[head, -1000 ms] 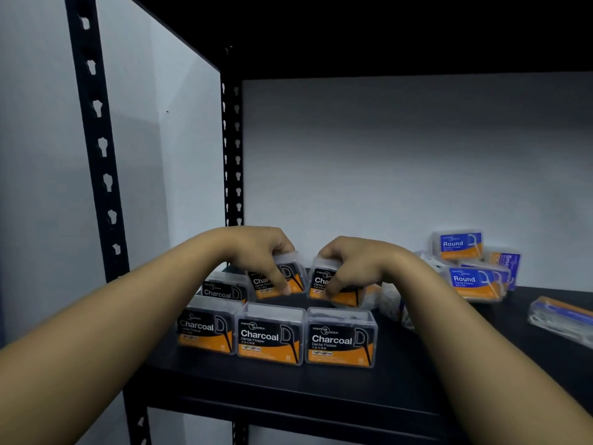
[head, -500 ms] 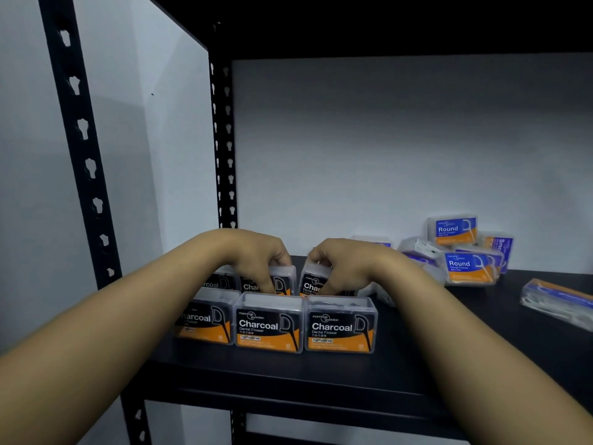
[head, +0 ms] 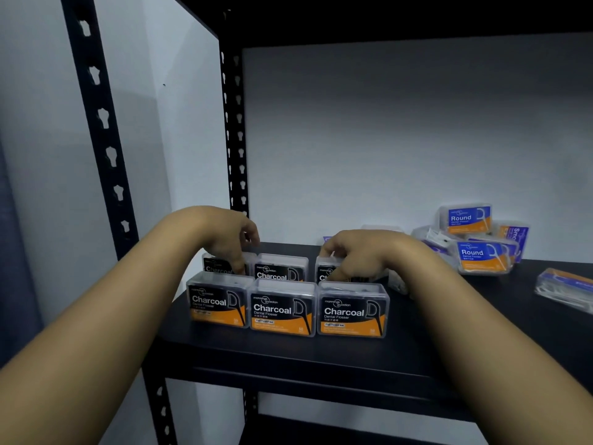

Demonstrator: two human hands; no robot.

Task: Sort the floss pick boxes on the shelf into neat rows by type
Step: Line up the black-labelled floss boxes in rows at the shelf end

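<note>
Two Charcoal boxes (head: pixel 280 272) had been set down into the back row, centre frame. Left hand (head: pixel 231 239) fingers were loosened off; right hand (head: pixel 356 255) fingers were clamped on the third. Round boxes (head: pixel 483 256) were left jumbled upper right.

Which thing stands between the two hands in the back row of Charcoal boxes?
In the head view, one Charcoal box stands upright between the left hand and the right hand, touched by neither.
</note>
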